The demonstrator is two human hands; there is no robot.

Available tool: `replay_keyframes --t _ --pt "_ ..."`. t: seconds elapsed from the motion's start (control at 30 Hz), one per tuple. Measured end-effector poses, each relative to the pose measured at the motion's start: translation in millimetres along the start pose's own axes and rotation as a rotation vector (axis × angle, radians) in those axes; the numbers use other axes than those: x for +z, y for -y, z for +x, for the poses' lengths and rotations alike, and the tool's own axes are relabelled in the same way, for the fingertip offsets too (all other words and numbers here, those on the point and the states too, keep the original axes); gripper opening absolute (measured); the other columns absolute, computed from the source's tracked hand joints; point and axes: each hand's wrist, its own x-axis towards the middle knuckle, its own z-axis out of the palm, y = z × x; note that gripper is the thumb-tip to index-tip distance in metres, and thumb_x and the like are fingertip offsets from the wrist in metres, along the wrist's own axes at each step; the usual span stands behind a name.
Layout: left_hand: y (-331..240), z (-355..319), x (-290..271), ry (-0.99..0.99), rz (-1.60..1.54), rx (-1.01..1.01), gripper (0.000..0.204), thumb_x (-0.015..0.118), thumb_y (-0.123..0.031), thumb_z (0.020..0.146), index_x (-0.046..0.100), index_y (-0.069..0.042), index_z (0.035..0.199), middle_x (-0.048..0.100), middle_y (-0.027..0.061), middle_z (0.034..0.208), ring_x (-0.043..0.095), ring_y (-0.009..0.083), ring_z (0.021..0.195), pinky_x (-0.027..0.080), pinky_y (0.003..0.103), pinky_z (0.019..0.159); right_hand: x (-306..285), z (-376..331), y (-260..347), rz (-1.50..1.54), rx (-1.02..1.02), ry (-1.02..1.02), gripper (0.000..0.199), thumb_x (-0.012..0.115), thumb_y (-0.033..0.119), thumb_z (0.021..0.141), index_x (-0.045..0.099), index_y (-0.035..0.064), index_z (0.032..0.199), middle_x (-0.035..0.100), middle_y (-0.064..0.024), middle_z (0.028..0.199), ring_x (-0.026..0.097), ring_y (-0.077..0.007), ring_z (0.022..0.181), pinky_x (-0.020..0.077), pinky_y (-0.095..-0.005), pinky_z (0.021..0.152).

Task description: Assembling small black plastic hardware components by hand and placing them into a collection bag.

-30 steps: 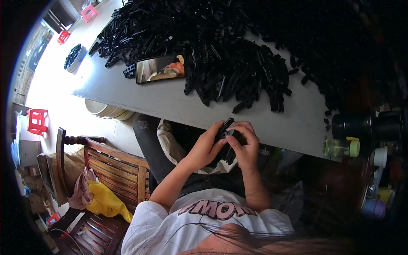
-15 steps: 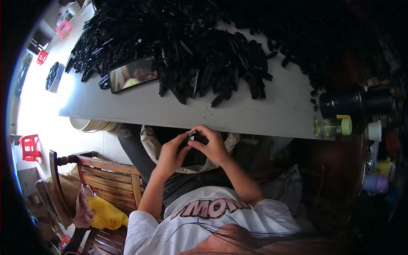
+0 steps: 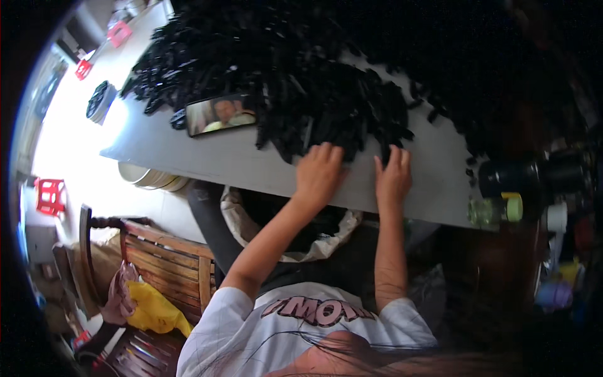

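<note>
Left of the grey table [image 3: 213, 154], it's bright floor [image 3: 81, 154] with a red stool [image 3: 50, 186]. Black parts [image 3: 251, 72] are heaped on the table, left hand [image 3: 319, 176] and right hand [image 3: 394, 180] both up against them; can't tell if either's gripping any. A phone [image 3: 220, 116] sits on the table too, open sack [image 3: 234, 217] below its near edge.

The big pile of thin black pieces [image 3: 251, 72] is blurry and gets cut off at the top edge.
</note>
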Motion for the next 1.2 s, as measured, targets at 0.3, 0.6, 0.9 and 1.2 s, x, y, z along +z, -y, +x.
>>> replay_keyframes --t 0.3,0.6,0.9,1.2 --pt "17 -30 -2 -0.009 -0.382 -0.111 0.015 0.053 -0.005 0.081 0.046 -0.003 0.095 0.053 0.0135 0.085 0.055 0.0309 0.078 0.046 0.038 0.066 1 -10 -1 -0.045 -0.033 -0.087 0.024 0.064 0.011 0.077 0.056 0.0062 0.099 0.053 -0.0091 0.104 0.054 -0.0304 0.094 0.0471 -0.0385 0.076" --pt "15 -45 -35 0.025 -0.874 -0.397 0.023 0.049 -0.009 0.087 0.042 -0.002 0.108 0.055 0.0214 0.079 0.055 0.0404 0.072 0.042 0.041 0.061 -34 -25 9 0.425 -0.061 -0.01 0.016 0.059 0.013 0.083 0.059 0.0043 0.096 0.057 -0.0079 0.087 0.055 -0.0229 0.081 0.0485 -0.0374 0.064" --pt "-2 -58 -37 0.204 -0.926 -0.202 0.037 0.06 -0.011 0.083 0.045 0.001 0.114 0.057 0.0206 0.089 0.057 0.0317 0.071 0.045 0.032 0.063 -57 -43 47 1.251 0.194 0.395 0.019 0.061 0.015 0.085 0.06 0.0009 0.097 0.058 -0.0036 0.079 0.052 -0.0079 0.066 0.0435 -0.0241 0.059" --pt "-3 -67 -42 0.305 -1.032 -0.292 0.031 0.054 -0.011 0.088 0.045 0.002 0.115 0.057 0.0097 0.077 0.053 0.0127 0.063 0.043 0.026 0.058 -68 -47 48 0.991 0.028 0.405 0.036 0.069 0.01 0.075 0.056 0.0008 0.107 0.057 -0.0017 0.087 0.053 -0.0105 0.075 0.0405 -0.0203 0.067"
